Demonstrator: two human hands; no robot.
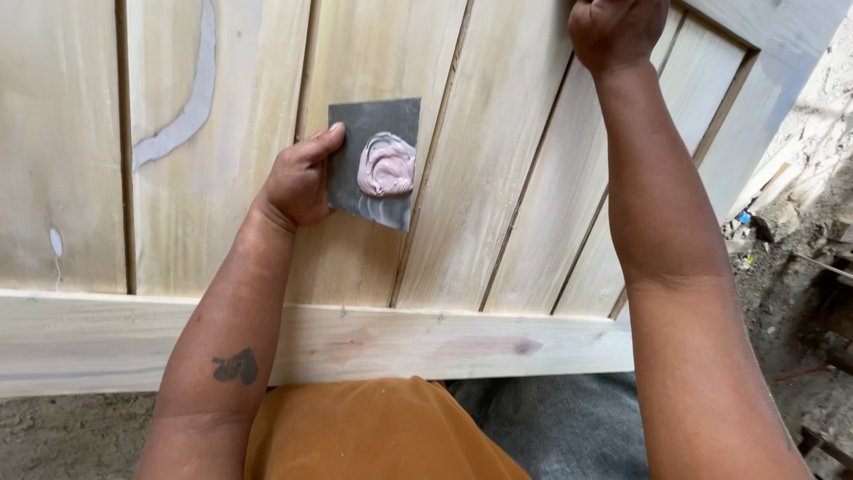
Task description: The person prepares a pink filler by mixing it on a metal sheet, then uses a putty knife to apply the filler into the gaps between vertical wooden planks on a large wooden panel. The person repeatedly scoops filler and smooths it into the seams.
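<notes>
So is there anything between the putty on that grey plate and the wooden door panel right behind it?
Only the plate itself. The pink putty sits on the face of the grey plate, which the left hand holds over the door panel. Nothing else visible stands between them.

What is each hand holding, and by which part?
Left hand holds a grey square plate by its left edge. Right hand: cannot be told.

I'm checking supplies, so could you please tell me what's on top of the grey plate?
A pinkish blob of filler sits on the plate. The left hand covers its left edge.
</notes>
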